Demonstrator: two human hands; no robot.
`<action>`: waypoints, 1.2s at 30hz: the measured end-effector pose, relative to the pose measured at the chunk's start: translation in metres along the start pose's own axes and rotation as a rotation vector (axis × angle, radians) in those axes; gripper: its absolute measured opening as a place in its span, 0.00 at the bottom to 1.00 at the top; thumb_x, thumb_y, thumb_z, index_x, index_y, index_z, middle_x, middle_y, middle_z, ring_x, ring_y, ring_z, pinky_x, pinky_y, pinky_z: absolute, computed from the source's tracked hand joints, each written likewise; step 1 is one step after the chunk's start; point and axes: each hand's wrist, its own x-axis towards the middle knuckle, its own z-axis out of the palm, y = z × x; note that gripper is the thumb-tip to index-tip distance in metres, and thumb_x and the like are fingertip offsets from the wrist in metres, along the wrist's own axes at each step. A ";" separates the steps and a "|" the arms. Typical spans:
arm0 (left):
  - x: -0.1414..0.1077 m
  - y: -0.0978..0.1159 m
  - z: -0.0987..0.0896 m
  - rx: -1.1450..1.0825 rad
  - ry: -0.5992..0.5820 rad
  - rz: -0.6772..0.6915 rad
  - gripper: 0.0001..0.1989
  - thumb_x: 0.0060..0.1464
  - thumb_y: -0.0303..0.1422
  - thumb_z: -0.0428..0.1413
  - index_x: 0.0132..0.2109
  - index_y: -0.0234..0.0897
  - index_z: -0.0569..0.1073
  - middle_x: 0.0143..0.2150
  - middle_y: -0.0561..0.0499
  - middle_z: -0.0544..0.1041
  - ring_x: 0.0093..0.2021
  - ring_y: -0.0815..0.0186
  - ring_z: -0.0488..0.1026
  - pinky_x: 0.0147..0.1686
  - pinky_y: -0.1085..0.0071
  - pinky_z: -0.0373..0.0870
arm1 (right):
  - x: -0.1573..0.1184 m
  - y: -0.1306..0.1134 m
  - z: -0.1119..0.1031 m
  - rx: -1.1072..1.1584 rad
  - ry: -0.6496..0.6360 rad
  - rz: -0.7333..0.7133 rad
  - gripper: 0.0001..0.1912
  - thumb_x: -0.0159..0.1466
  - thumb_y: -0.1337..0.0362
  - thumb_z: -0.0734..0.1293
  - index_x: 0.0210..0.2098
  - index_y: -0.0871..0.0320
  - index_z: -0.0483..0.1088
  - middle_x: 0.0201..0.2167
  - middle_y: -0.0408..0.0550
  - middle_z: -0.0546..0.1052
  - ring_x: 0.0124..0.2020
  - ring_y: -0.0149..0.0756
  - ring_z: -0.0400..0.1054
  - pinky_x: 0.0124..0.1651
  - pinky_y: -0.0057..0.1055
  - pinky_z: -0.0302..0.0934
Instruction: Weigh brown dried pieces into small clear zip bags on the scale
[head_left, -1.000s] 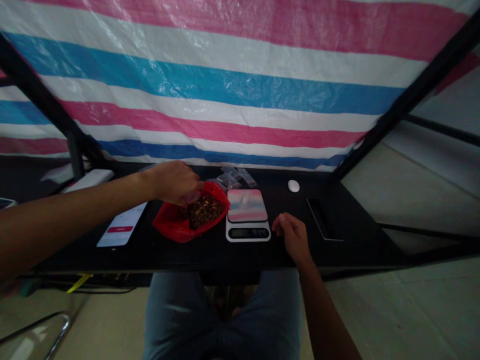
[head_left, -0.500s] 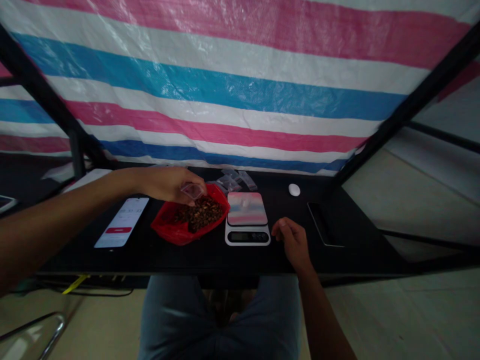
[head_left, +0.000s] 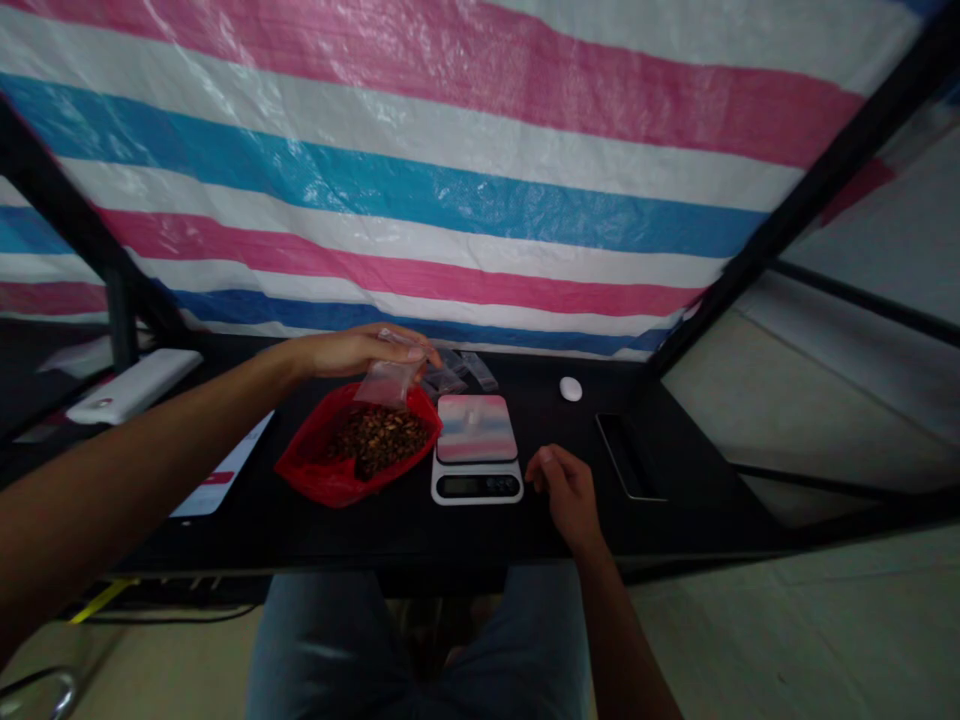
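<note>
At the table point(head_left: 315, 535), the person's left hand point(head_left: 352, 353) hangs over a red container point(head_left: 306, 478) near the middle of the frame, its fingers point(head_left: 405, 338) pinched narrowly on the top of a small clear bag point(head_left: 388, 383). I can't tell whether the bag holds anything. A heap of brown pieces point(head_left: 373, 440) sits in the container, so most of it appears to be unbagged. More small bags point(head_left: 450, 378) lie beyond it, by a kitchen scale point(head_left: 476, 487). Right of the scale, the right hand point(head_left: 566, 490) holds nothing, fingers point(head_left: 541, 456) loosely curled.
</note>
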 end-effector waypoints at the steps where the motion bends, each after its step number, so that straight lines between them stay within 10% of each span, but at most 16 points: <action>1: -0.001 -0.002 -0.001 -0.002 0.012 0.006 0.25 0.61 0.51 0.57 0.52 0.35 0.77 0.40 0.45 0.81 0.37 0.61 0.77 0.39 0.66 0.72 | 0.000 0.000 0.000 0.003 -0.004 0.001 0.30 0.69 0.39 0.62 0.23 0.56 0.71 0.19 0.43 0.68 0.22 0.32 0.61 0.27 0.30 0.55; 15: -0.039 0.014 0.023 1.509 -0.071 -0.018 0.10 0.54 0.31 0.60 0.44 0.38 0.79 0.42 0.42 0.80 0.42 0.56 0.77 0.43 0.63 0.70 | 0.001 -0.002 0.000 -0.009 -0.051 -0.006 0.29 0.70 0.41 0.62 0.24 0.57 0.72 0.19 0.42 0.68 0.22 0.32 0.62 0.28 0.31 0.55; 22: -0.036 0.022 0.038 1.678 -0.153 -0.221 0.09 0.57 0.30 0.57 0.42 0.36 0.81 0.37 0.39 0.83 0.38 0.49 0.80 0.41 0.58 0.68 | 0.000 0.000 0.000 -0.005 -0.061 -0.001 0.30 0.70 0.40 0.62 0.24 0.56 0.72 0.20 0.43 0.70 0.23 0.32 0.63 0.29 0.31 0.56; 36: -0.031 0.008 0.029 1.502 -0.067 -0.181 0.12 0.55 0.25 0.55 0.41 0.38 0.82 0.38 0.37 0.82 0.41 0.46 0.79 0.44 0.56 0.66 | -0.002 -0.005 0.000 -0.010 -0.057 -0.018 0.30 0.70 0.40 0.62 0.23 0.56 0.71 0.20 0.43 0.69 0.23 0.32 0.62 0.29 0.31 0.56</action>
